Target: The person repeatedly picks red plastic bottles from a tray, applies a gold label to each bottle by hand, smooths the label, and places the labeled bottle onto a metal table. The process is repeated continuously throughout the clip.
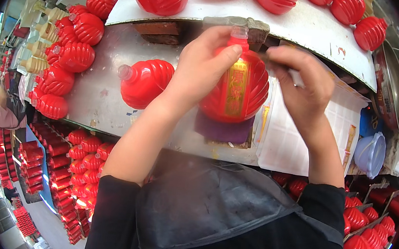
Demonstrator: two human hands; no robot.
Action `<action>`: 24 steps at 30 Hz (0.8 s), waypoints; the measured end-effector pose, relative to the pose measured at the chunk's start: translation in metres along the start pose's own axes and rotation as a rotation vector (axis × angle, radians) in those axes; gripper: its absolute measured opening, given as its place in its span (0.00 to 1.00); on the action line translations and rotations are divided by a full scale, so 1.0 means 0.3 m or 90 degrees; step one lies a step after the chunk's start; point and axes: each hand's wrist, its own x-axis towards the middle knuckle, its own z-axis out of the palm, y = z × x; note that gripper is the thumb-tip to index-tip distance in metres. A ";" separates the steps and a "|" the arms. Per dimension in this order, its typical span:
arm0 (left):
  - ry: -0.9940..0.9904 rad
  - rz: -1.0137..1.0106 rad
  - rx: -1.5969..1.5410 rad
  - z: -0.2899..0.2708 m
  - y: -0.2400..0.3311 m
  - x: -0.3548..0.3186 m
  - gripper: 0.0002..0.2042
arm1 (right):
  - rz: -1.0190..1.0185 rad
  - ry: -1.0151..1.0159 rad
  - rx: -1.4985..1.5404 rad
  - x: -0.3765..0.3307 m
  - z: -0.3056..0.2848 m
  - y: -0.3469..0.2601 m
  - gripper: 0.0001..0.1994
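Observation:
A round red bottle (257,89) with swirled ribs and a clear neck stands in front of me on a purple pad (223,131). A gold and red label (235,92) runs down its front. My left hand (209,59) grips the bottle's upper left side and shoulder, the thumb lying just below the neck. At the upper right of the bottle, my right hand (307,82) has its fingers curled. Its fingertips are smeared by motion, so I cannot see whether they hold or touch anything. Another red bottle (147,83) lies tilted at the left, behind my left forearm.
White sheets (291,140) with loose label strips (350,139) lie at the right. Red bottles line a raised white shelf (208,7) and the table's left edge. A pale blue bucket (370,154) stands far right. Racks of red bottles fill both sides below; a person (6,110) is far left.

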 end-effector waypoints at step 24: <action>0.095 0.079 0.114 -0.006 -0.015 -0.012 0.14 | 0.235 -0.008 0.106 -0.037 0.021 -0.184 0.12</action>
